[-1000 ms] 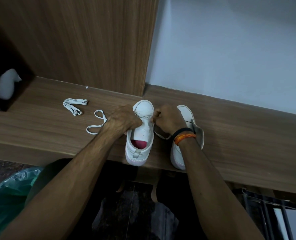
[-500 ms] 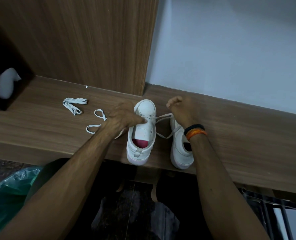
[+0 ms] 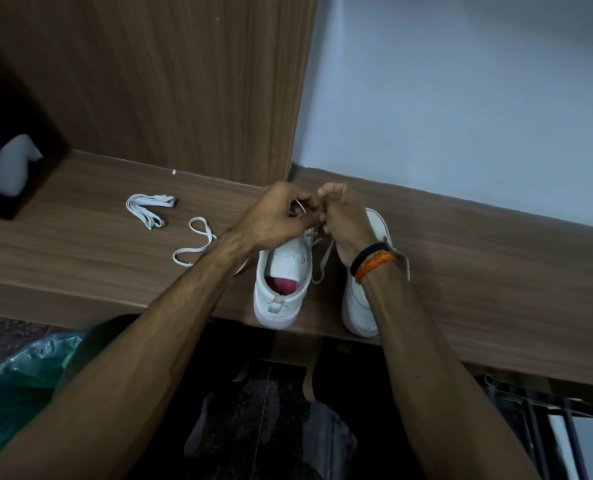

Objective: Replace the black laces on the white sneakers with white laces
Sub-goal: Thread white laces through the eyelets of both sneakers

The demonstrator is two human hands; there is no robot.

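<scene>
Both hands (image 3: 308,220), lace (image 3: 322,258) grip seemingly hidden.

Setting: domestic interior, most likely a home. Evidence: wood-grain laminate counter (image 3: 461,258) running along a plain pale painted wall (image 3: 461,98); matching wood-grain cabinet panel (image 3: 166,81) rising upright from the counter at left. Dark polished stone floor (image 3: 263,410) below. Green plastic bag (image 3: 14,386) at lower left. Dark metal bars (image 3: 547,427) at lower right. 2 white sneakers (image 3: 281,282) and loose white laces (image 3: 149,209) on the counter: household items, no work tools.
</scene>
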